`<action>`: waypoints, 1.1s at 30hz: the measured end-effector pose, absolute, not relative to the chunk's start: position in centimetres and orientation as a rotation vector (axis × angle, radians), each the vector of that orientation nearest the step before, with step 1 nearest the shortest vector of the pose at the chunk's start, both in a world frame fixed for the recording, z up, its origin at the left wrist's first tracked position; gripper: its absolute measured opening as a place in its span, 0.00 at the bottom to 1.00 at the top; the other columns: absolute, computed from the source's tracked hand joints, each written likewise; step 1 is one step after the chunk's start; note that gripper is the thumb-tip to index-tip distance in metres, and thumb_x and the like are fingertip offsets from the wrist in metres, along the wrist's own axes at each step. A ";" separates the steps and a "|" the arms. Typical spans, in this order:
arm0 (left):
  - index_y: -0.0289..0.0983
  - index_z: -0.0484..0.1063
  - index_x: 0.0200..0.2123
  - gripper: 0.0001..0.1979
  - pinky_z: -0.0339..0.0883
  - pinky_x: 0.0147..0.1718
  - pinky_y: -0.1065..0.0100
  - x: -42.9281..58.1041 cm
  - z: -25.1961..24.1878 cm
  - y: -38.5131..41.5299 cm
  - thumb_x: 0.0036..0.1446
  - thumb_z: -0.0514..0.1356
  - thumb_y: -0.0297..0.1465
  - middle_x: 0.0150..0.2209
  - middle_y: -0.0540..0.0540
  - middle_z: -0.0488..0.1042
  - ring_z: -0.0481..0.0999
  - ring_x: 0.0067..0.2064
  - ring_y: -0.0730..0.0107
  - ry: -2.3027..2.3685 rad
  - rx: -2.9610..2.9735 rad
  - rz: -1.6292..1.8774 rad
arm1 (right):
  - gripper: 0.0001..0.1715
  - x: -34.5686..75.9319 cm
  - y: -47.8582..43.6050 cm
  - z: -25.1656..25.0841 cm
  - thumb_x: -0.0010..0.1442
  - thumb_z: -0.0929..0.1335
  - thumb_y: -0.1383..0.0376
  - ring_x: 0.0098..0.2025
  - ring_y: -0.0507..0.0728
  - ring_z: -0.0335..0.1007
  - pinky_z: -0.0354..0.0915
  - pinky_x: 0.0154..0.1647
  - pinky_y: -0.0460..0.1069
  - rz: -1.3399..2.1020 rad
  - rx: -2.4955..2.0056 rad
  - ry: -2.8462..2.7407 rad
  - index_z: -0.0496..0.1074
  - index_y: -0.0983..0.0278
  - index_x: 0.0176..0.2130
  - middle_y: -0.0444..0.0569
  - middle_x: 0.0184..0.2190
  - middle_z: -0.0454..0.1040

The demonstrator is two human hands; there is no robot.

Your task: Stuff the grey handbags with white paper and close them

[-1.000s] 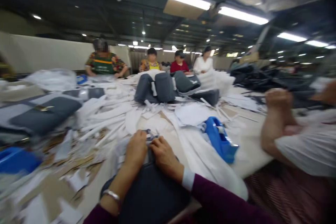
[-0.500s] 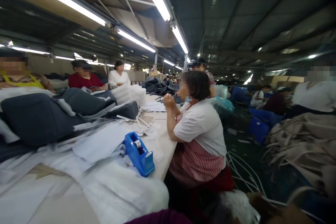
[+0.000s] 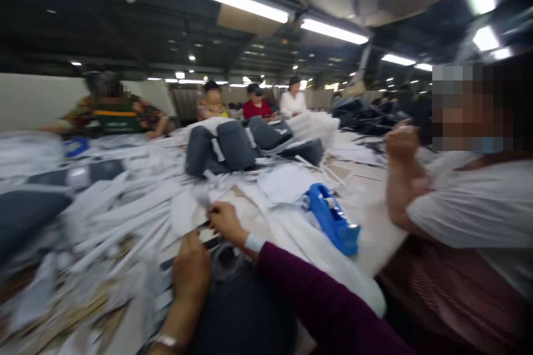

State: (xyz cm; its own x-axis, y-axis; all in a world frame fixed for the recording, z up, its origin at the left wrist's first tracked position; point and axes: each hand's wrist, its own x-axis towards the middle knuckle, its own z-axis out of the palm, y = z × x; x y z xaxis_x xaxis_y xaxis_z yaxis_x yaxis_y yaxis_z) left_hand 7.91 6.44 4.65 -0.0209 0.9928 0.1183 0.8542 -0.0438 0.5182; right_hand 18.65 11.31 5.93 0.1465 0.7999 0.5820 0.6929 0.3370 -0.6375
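Note:
A dark grey fabric piece [image 3: 245, 310], probably a bag, lies right in front of me at the table's near side. A clear, crumpled plastic-like bit [image 3: 227, 258] sits at its top. My left hand [image 3: 191, 269] is closed at its left upper edge, fingers curled by a narrow dark strap [image 3: 204, 227]. Just beyond, my right hand [image 3: 228, 223] is closed in a pinch, with a whitish blur at its fingertips; what it pinches is too smeared to name. The blue tape dispenser [image 3: 333, 219] stands to the right of my right forearm.
White paper strips and sheets [image 3: 137, 199] litter the table. Dark grey padded pieces [image 3: 237, 144] are heaped ahead, and another [image 3: 29, 222] lies left. A co-worker in a white shirt [image 3: 470, 199] sits close on the right, elbows on the table. Several people work across it.
My view has swung left, so the dispenser and the near co-worker sit further right. Both my hands and the dark grey fabric piece have come into view.

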 end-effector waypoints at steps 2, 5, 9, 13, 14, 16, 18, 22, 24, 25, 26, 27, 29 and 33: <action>0.26 0.67 0.46 0.19 0.65 0.48 0.58 4.3 3.2 6.3 0.64 0.39 0.23 0.36 0.41 0.74 0.76 0.40 0.66 2.016 2.066 0.783 | 0.13 15.6 12.2 4.3 0.57 0.65 0.68 0.13 0.46 0.61 0.62 0.16 0.41 0.547 -1.327 -1.508 0.71 0.69 0.22 0.36 0.13 0.66; 0.36 0.68 0.51 0.17 0.67 0.44 0.68 2.7 1.9 6.5 0.61 0.49 0.22 0.47 0.41 0.73 0.74 0.47 0.63 1.968 2.223 0.879 | 0.08 15.4 12.2 2.7 0.52 0.66 0.70 0.15 0.49 0.64 0.62 0.16 0.42 0.957 -1.239 -1.326 0.69 0.67 0.22 0.41 0.14 0.68; 0.47 0.63 0.57 0.20 0.66 0.37 0.70 3.2 2.1 6.5 0.62 0.53 0.29 0.49 0.48 0.72 0.73 0.47 0.67 1.872 2.238 0.875 | 0.09 16.9 10.5 2.7 0.50 0.68 0.62 0.19 0.51 0.64 0.61 0.20 0.45 0.843 -1.202 -1.403 0.71 0.66 0.25 0.43 0.18 0.69; 0.51 0.69 0.51 0.15 0.63 0.31 0.70 3.2 2.9 6.0 0.64 0.50 0.38 0.41 0.51 0.74 0.74 0.40 0.68 1.876 2.227 0.799 | 0.11 16.3 8.6 3.4 0.54 0.66 0.61 0.27 0.52 0.65 0.62 0.29 0.47 0.573 -1.153 -1.650 0.70 0.64 0.25 0.45 0.24 0.69; 0.50 0.71 0.49 0.15 0.62 0.31 0.70 3.1 3.0 6.0 0.65 0.48 0.39 0.40 0.51 0.74 0.74 0.40 0.69 1.877 2.221 0.799 | 0.11 16.1 8.3 3.6 0.56 0.65 0.62 0.28 0.53 0.65 0.62 0.31 0.47 0.525 -1.129 -1.709 0.69 0.64 0.24 0.45 0.25 0.69; 0.49 0.73 0.46 0.16 0.62 0.32 0.70 3.0 3.0 6.0 0.66 0.46 0.38 0.39 0.50 0.75 0.74 0.40 0.69 1.874 2.210 0.832 | 0.12 15.9 8.1 3.6 0.58 0.64 0.63 0.30 0.53 0.65 0.61 0.34 0.47 0.466 -1.104 -1.793 0.69 0.64 0.25 0.46 0.27 0.69; 0.49 0.73 0.44 0.16 0.62 0.33 0.70 3.0 2.8 6.1 0.66 0.46 0.36 0.38 0.50 0.76 0.75 0.40 0.68 1.894 2.164 0.851 | 0.11 15.9 8.4 3.4 0.59 0.63 0.63 0.31 0.54 0.65 0.61 0.34 0.48 0.421 -1.133 -1.814 0.69 0.63 0.27 0.46 0.27 0.68; 0.42 0.74 0.38 0.15 0.64 0.33 0.68 3.2 2.1 6.4 0.65 0.47 0.33 0.35 0.46 0.77 0.76 0.37 0.65 2.008 2.028 0.822 | 0.07 15.7 8.6 3.2 0.59 0.62 0.63 0.34 0.55 0.65 0.59 0.35 0.48 0.234 -1.280 -1.957 0.68 0.63 0.31 0.48 0.31 0.69; 0.39 0.73 0.37 0.13 0.65 0.34 0.67 3.3 1.9 6.5 0.64 0.48 0.30 0.35 0.45 0.76 0.76 0.37 0.64 2.044 2.022 0.867 | 0.08 15.3 8.3 3.5 0.60 0.61 0.66 0.33 0.54 0.65 0.57 0.33 0.47 0.121 -1.356 -2.119 0.68 0.62 0.33 0.48 0.33 0.69; 0.38 0.72 0.38 0.12 0.65 0.34 0.68 3.3 1.8 6.5 0.63 0.48 0.28 0.36 0.45 0.76 0.76 0.38 0.64 2.053 2.026 0.894 | 0.09 15.1 8.2 3.7 0.60 0.60 0.67 0.31 0.54 0.65 0.56 0.31 0.46 0.076 -1.401 -2.183 0.68 0.62 0.34 0.48 0.32 0.69; 0.38 0.71 0.39 0.12 0.65 0.34 0.68 3.4 1.7 6.5 0.63 0.48 0.27 0.37 0.45 0.75 0.76 0.38 0.64 2.060 2.030 0.914 | 0.10 14.8 8.2 3.8 0.60 0.59 0.68 0.30 0.53 0.64 0.54 0.29 0.46 0.043 -1.445 -2.225 0.68 0.62 0.35 0.48 0.32 0.69; 0.38 0.70 0.40 0.12 0.66 0.35 0.68 3.4 1.7 6.5 0.63 0.47 0.26 0.38 0.45 0.74 0.75 0.39 0.65 2.072 2.027 0.920 | 0.10 14.5 8.3 3.9 0.59 0.59 0.69 0.28 0.53 0.64 0.53 0.28 0.46 0.029 -1.475 -2.250 0.69 0.62 0.36 0.48 0.31 0.69; 0.37 0.69 0.41 0.12 0.66 0.36 0.68 3.4 1.6 6.5 0.63 0.46 0.25 0.41 0.44 0.73 0.75 0.40 0.65 2.093 2.012 0.919 | 0.11 14.0 9.2 3.8 0.58 0.59 0.69 0.28 0.53 0.64 0.52 0.27 0.46 0.040 -1.491 -2.255 0.70 0.62 0.35 0.48 0.30 0.71; 0.36 0.69 0.41 0.11 0.67 0.38 0.65 3.3 1.6 6.2 0.62 0.48 0.24 0.38 0.43 0.74 0.75 0.41 0.63 2.005 2.089 0.931 | 0.12 13.0 13.1 3.2 0.55 0.62 0.66 0.29 0.55 0.67 0.55 0.28 0.46 0.215 -1.538 -2.097 0.72 0.65 0.26 0.50 0.25 0.73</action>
